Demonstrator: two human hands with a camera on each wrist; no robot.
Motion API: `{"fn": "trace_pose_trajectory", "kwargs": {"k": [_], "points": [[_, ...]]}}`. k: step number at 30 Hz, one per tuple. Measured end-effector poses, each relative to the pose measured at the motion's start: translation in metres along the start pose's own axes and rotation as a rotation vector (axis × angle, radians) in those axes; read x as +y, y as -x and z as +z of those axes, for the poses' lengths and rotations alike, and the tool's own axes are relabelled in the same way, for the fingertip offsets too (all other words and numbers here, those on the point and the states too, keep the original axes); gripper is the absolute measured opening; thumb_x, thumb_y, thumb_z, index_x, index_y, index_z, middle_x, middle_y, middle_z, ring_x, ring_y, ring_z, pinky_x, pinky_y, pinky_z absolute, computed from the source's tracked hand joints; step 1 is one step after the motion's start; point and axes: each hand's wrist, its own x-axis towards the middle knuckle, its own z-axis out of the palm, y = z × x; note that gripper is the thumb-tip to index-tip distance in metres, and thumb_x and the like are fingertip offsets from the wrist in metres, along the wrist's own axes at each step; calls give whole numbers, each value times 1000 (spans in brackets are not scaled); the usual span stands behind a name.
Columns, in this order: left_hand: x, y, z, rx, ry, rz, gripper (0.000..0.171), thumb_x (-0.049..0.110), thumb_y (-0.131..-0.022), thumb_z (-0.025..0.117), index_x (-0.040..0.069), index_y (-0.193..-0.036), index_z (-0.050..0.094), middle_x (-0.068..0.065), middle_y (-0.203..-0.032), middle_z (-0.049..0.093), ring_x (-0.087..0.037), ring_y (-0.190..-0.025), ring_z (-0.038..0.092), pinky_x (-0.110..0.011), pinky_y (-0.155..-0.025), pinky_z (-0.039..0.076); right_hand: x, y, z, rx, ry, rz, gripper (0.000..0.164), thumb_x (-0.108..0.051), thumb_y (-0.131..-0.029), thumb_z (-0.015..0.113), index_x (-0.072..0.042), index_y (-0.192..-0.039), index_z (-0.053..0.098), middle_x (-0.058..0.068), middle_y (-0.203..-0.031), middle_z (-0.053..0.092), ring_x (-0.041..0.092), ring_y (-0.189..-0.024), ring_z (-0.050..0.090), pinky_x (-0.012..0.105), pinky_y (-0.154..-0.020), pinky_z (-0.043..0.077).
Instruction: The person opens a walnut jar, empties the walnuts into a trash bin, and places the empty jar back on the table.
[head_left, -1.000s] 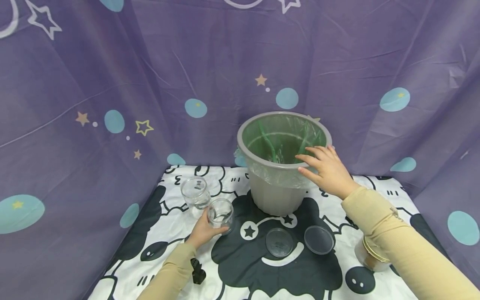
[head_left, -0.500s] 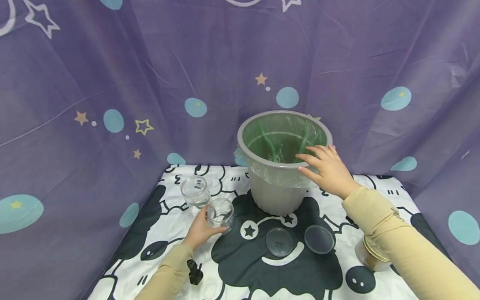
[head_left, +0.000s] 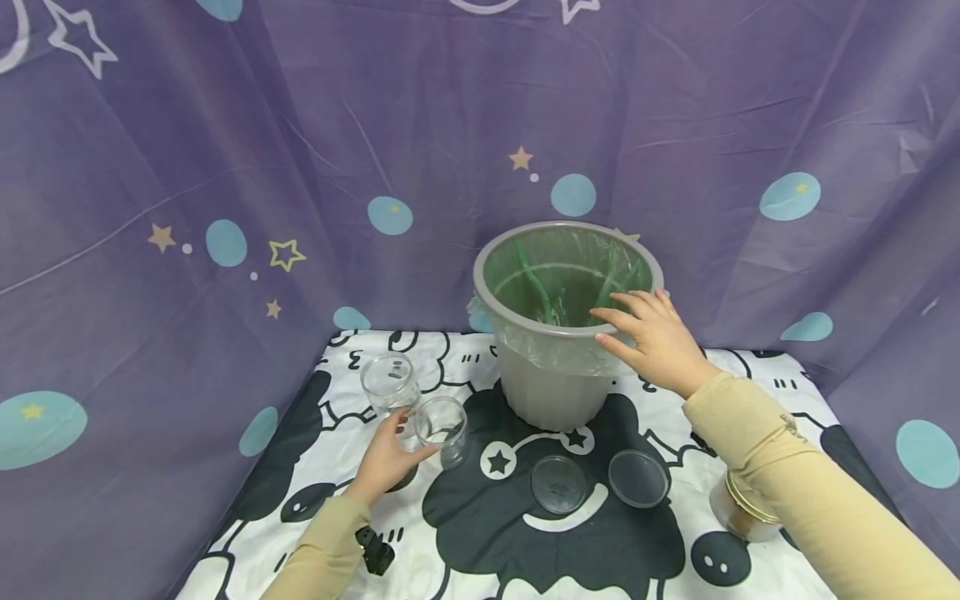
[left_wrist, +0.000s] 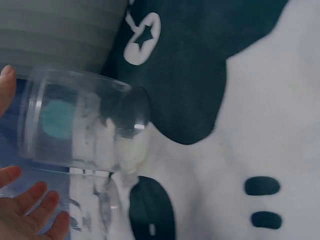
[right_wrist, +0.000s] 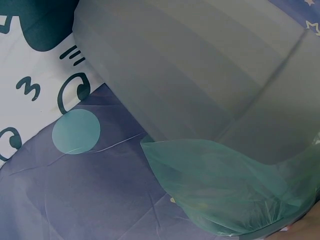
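A clear jar (head_left: 442, 437) without a lid stands upright on the patterned cloth, and in the left wrist view the same jar (left_wrist: 95, 125) lies sideways across the picture. My left hand (head_left: 385, 462) is beside it, thumb and fingers spread apart with a gap to the jar. Just behind stands a second clear jar (head_left: 388, 379), partly covered by that hand. My right hand (head_left: 660, 346) reaches over the near right rim of a grey bin (head_left: 558, 400) lined with a green bag (right_wrist: 240, 190). Its fingers are extended; whether they touch the rim I cannot tell.
Two round clear lids, one left (head_left: 560, 485) and one right (head_left: 639, 480), lie flat on the cloth before the bin. A jar with a gold rim (head_left: 746, 510) stands partly under my right forearm. A purple curtain (head_left: 300, 150) hangs behind.
My left hand has drawn back toward the lower left, its fingers coming away from the near jar, which stays in place. The right hand has not visibly moved.
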Motion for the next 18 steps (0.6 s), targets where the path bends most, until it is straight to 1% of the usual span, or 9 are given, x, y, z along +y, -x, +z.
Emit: {"fn": "trace_pose_trajectory", "kwargs": {"k": [5,9,13,18], "points": [[11,2,-11,46,28,32,66,27,-84,71,-4,-135,42,-24,-132,49,-41,-119,49,-51,-97,43,0,0,0,5,-1,-3,40,-37,-93,58,-20,-129,59,16,-137,48,37,-132,35,63,-112,11],[22,4,-16,80,68,67,58,21,-86,69,-3,-133,46,-22,-131,50,-40,-118,50,-51,-97,44,-1,0,-1,5,-4,0,40,-37,-93,58,-20,-129,59,16,-137,48,37,-132,35,62,-112,11],[31,8,-16,100,74,112,52,20,-87,68,-2,-130,49,-21,-128,52,-38,-116,52,-51,-95,44,-1,1,-1,-1,-13,4,41,-37,-93,58,-19,-130,58,17,-137,48,38,-132,34,62,-113,10],[40,12,-9,91,85,152,49,20,-88,67,-1,-129,50,-20,-128,53,-38,-115,52,-51,-95,45,-2,1,0,3,-24,0,41,-36,-94,57,-18,-131,57,18,-137,47,39,-132,33,63,-112,10]]}}
